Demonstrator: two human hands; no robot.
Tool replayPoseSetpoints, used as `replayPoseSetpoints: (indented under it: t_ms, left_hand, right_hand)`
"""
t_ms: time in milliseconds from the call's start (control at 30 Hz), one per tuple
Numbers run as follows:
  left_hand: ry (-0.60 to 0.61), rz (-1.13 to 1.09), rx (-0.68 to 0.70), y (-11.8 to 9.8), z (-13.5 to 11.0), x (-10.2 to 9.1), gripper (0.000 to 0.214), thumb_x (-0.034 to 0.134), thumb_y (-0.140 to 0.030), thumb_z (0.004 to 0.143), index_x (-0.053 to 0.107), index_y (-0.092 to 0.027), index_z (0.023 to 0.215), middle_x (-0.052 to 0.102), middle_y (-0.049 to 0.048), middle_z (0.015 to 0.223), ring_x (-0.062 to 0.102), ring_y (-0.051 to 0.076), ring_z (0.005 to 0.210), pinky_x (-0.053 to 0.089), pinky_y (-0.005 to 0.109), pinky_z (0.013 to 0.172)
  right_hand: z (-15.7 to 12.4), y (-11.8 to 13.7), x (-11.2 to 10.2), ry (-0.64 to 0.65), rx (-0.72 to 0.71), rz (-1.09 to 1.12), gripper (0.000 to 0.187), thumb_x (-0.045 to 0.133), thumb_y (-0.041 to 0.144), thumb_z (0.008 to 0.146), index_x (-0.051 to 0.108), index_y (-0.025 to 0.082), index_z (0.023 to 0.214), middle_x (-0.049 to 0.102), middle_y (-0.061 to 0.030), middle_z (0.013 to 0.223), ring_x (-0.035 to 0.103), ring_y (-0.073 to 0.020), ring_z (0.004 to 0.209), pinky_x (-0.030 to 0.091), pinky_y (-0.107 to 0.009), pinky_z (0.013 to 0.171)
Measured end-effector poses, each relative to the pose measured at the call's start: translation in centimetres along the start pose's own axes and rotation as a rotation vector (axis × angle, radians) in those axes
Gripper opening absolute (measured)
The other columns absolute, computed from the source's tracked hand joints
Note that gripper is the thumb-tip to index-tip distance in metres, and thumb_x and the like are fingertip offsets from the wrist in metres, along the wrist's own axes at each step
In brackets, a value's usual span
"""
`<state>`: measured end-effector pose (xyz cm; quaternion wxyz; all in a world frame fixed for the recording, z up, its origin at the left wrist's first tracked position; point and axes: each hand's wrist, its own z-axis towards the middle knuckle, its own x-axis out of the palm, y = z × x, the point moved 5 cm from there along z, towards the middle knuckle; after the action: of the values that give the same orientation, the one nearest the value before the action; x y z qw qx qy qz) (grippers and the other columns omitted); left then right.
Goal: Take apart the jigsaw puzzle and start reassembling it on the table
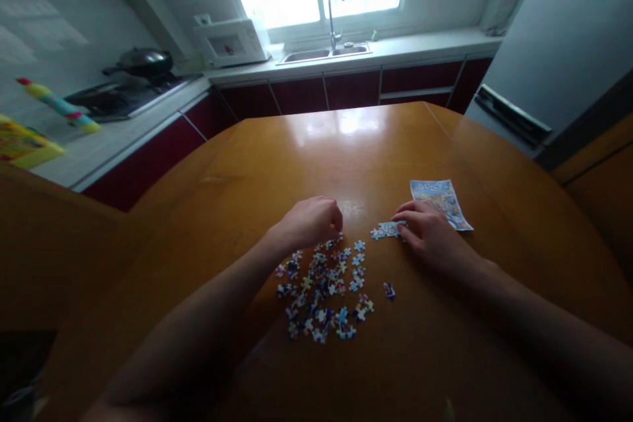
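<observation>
A loose pile of small jigsaw puzzle pieces (321,283) lies on the wooden table in front of me. My left hand (312,223) is over the far edge of the pile, fingers curled down in a pinch at a small puzzle piece (339,236); the fingertips are partly hidden. To the right, a short strip of joined puzzle pieces (387,230) lies flat, pale blue with some print. My right hand (430,232) grips its right end between thumb and fingers. A single dark puzzle piece (389,290) sits apart, right of the pile.
Just beyond my right hand lies a printed picture sheet (442,201), partly covered by the fingers. The table (297,158) has a rounded edge. Past it stand a counter with a sink (324,54), a microwave (232,43), a stove with a dark pan (146,62), and a fridge (558,39).
</observation>
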<state>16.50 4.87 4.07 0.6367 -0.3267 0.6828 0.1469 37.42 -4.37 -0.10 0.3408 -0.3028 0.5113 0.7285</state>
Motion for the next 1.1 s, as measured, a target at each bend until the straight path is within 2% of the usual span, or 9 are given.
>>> replayPoseSetpoints:
  t_ms: [367,467,700,900,1100]
  left_hand:
    - [0.066,-0.096,0.106,-3.5,-1.1,0.7,0.009,0.072,-0.019,0.072,0.077,-0.026,0.072,0.07,0.0018,0.075,0.061,0.016,0.07,0.042,0.025,0.061]
    - [0.075,-0.079,0.095,-3.1,-1.2,0.6,0.012,0.07,-0.016,0.072,0.077,-0.026,0.074,0.07,0.0019,0.076,0.061,0.016,0.071,0.042,0.026,0.061]
    - [-0.07,-0.035,0.111,-1.2,-1.2,-1.1,0.011,0.075,-0.017,0.073,0.076,-0.027,0.078,0.067,0.0033,0.089,0.06,0.021,0.088,0.044,0.03,0.073]
    - [-0.021,-0.039,0.107,-1.3,-1.1,-0.6,0.009,0.073,-0.018,0.074,0.076,-0.026,0.074,0.067,0.0025,0.084,0.06,0.019,0.082,0.043,0.028,0.066]
    - [0.07,0.053,0.082,-1.7,-0.7,0.5,0.009,0.082,-0.024,0.067,0.074,-0.023,0.07,0.067,0.0036,0.085,0.058,0.02,0.083,0.04,0.026,0.062]
  right_hand:
    - [0.1,0.2,-0.1,0.001,-0.011,-0.001,0.017,0.057,0.022,0.088,0.074,0.023,0.092,0.069,-0.0096,0.102,0.059,-0.0274,0.099,0.046,-0.048,0.091]
    - [0.1,0.2,-0.1,0.007,0.0,-0.005,0.018,0.057,0.022,0.088,0.074,0.022,0.092,0.069,-0.01,0.103,0.059,-0.0277,0.1,0.045,-0.049,0.091]
    - [0.1,0.0,0.0,0.005,-0.004,-0.01,0.017,0.057,0.022,0.088,0.074,0.023,0.092,0.068,-0.0099,0.103,0.059,-0.0277,0.1,0.046,-0.05,0.091]
    - [0.1,-0.2,0.1,0.004,-0.007,-0.008,0.016,0.058,0.022,0.087,0.074,0.023,0.092,0.069,-0.0095,0.103,0.059,-0.0278,0.101,0.047,-0.049,0.091]
    - [0.1,-0.2,-0.1,0.011,-0.011,0.015,0.018,0.057,0.023,0.088,0.074,0.022,0.092,0.069,-0.0104,0.101,0.06,-0.0276,0.098,0.047,-0.048,0.09]
